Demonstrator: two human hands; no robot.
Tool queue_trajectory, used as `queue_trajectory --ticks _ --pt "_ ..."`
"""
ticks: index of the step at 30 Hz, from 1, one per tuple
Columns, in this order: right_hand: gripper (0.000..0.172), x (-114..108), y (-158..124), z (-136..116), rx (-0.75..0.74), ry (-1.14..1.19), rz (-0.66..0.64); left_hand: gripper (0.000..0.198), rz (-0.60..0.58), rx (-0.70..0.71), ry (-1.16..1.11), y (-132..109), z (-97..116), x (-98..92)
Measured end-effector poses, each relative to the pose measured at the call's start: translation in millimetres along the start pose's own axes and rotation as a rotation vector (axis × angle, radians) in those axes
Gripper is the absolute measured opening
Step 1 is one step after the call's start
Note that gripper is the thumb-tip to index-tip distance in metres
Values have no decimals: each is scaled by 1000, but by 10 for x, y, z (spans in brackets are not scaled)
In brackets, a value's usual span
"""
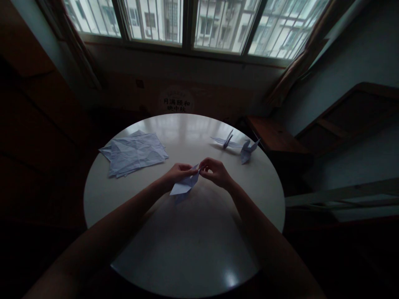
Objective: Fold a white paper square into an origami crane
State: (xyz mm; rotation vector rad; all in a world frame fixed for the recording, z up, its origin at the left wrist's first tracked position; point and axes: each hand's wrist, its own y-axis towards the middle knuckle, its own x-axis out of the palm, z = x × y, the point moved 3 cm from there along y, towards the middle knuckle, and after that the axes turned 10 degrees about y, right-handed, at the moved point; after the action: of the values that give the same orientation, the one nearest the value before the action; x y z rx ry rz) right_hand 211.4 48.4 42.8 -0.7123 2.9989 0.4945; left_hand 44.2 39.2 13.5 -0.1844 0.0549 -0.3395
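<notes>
A folded white paper crane (183,187) is held between my two hands above the middle of the round table. My left hand (179,172) grips its upper left side, thumb on top, with one flat wing pointing down toward me. My right hand (215,171) pinches a narrow tip at the crane's upper right, thumb and forefinger together. Fingers partly hide that tip, so its exact fold cannot be made out.
The round white table (187,253) bears a stack of creased paper sheets (137,153) at the back left. Two finished-looking paper cranes, one winged crane (227,141) and another crane (247,151), stand at the back right. A wooden stool (277,133) is beyond the table's right edge.
</notes>
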Motion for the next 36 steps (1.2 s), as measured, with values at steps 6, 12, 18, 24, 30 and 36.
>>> queue_trajectory --ticks 6,12,18,24,30,36 --pt "18 -21 -5 -59 -219 -120 62 46 -7 30 -28 -74 83 14" --pt "9 -2 -21 -75 -284 -218 27 47 97 70 80 -125 187 22" --pt "5 9 -32 -112 -278 -287 30 44 98 95 77 -118 150 26" --pt "7 90 -49 -112 -321 -332 150 40 58 110 -10 -127 124 34" --pt "9 89 -24 -9 -250 -186 162 38 118 106 -95 -121 100 20" --pt "17 101 -2 110 -101 21 231 39 184 97 -128 -125 108 3"
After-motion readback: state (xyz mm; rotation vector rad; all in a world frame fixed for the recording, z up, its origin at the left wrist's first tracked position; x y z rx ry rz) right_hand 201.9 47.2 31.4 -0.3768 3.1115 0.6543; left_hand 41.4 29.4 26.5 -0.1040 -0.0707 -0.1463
